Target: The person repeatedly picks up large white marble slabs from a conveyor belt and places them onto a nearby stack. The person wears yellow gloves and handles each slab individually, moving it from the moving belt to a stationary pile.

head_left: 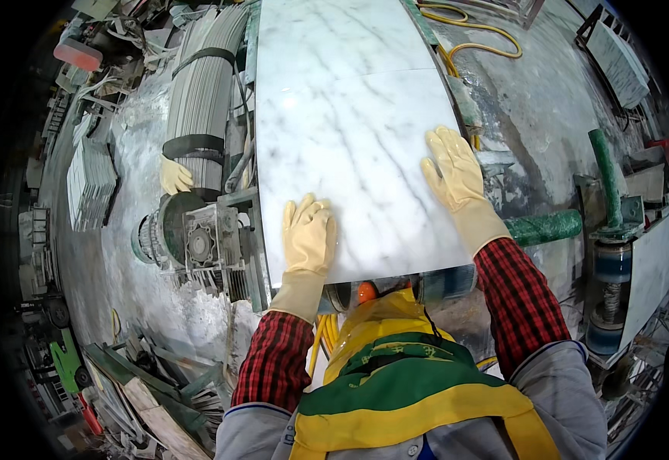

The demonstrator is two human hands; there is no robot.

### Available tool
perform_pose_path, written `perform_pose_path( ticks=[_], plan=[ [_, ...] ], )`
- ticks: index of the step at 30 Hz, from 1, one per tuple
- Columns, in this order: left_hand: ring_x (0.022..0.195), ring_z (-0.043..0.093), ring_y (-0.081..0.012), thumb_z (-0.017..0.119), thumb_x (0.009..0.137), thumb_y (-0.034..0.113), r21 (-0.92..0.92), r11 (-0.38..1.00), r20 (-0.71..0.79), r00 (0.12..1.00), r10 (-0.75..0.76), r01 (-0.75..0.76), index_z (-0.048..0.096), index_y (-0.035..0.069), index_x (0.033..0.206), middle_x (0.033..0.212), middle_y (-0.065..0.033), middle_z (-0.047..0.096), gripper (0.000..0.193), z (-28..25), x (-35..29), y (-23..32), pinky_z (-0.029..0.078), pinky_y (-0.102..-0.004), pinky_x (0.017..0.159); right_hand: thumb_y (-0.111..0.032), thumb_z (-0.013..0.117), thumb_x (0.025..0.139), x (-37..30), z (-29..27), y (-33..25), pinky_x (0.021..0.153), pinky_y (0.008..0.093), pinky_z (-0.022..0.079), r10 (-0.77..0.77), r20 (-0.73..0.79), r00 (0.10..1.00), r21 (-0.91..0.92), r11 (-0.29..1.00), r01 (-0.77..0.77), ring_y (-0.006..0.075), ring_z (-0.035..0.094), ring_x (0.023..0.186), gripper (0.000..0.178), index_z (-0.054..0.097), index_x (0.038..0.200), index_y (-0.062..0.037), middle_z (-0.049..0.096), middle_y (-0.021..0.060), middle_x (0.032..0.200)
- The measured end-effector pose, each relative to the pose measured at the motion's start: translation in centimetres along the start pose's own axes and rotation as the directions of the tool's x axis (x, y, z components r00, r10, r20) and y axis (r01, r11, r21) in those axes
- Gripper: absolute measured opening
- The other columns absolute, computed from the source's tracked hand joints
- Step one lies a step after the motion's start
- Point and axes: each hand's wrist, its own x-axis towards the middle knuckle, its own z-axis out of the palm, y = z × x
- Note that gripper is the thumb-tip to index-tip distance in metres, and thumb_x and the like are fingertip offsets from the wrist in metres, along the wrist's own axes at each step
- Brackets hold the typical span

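Observation:
A white marble slab with grey veins lies flat in front of me on a roller stand. Both my hands wear cream rubber gloves. My left hand rests with its fingers stretched out on the slab, close to the near left corner. Farther up, along the right edge, my right hand lies with its fingers extended and the thumb a little apart. Neither hand holds anything. Beyond a thin seam, a second white marble slab continues away from me. Part of a blue roller shows below the near edge.
A dusty motor sits left of the slab, with a loose cream glove by it. Behind stands a strapped bundle of long grey strips. On the right are a green roller and a yellow hose.

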Motion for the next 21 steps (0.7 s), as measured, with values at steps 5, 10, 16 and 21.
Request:
perform_pose_path(
  ticks=[5,10,16,21],
  plan=[
    [0.142,0.065,-0.0380,0.071,0.103,0.020,0.006,1.000,-0.006,1.000,-0.004,0.004,0.078,0.011,0.104,0.131,-0.0082,0.080,0.011,0.1,-0.3,0.0,0.034,-0.0569,0.132,-0.029,0.073,0.104,-0.3,0.0,0.1,0.129,0.0537,0.041,-0.015,-0.010,1.000,0.001,1.000,0.015,0.0442,0.055,0.149,0.059,0.061,0.158,-0.0083,0.060,0.0227,0.162],
    [0.143,0.064,-0.0377,0.071,0.103,0.020,0.005,1.000,-0.002,1.000,-0.003,0.003,0.078,0.012,0.104,0.131,-0.0076,0.080,0.011,0.1,-0.6,0.0,0.034,-0.0569,0.132,-0.028,0.073,0.104,-0.5,0.0,0.1,0.129,0.0535,0.041,-0.014,0.005,1.000,-0.003,1.000,0.014,0.0439,0.055,0.149,0.059,0.061,0.158,-0.0093,0.060,0.0227,0.162],
    [0.143,0.064,-0.0365,0.071,0.103,0.021,-0.004,1.000,-0.021,1.000,0.000,0.000,0.078,0.012,0.104,0.131,-0.0066,0.080,0.011,0.1,-1.1,0.1,0.033,-0.0559,0.132,-0.028,0.073,0.104,-0.9,-0.1,0.0,0.129,0.0529,0.041,-0.023,-0.007,1.000,-0.009,1.000,0.023,0.0432,0.054,0.150,0.058,0.061,0.159,-0.0103,0.059,0.0222,0.163],
    [0.143,0.064,-0.0361,0.071,0.103,0.020,-0.020,1.000,-0.017,1.000,-0.007,0.007,0.077,0.013,0.104,0.131,-0.0058,0.080,0.009,0.1,-1.4,0.2,0.033,-0.0555,0.133,-0.028,0.073,0.104,-1.2,-0.3,-0.1,0.130,0.0525,0.041,-0.016,-0.001,1.000,-0.003,1.000,0.016,0.0426,0.054,0.150,0.059,0.061,0.159,-0.0103,0.059,0.0222,0.163]
  ],
)
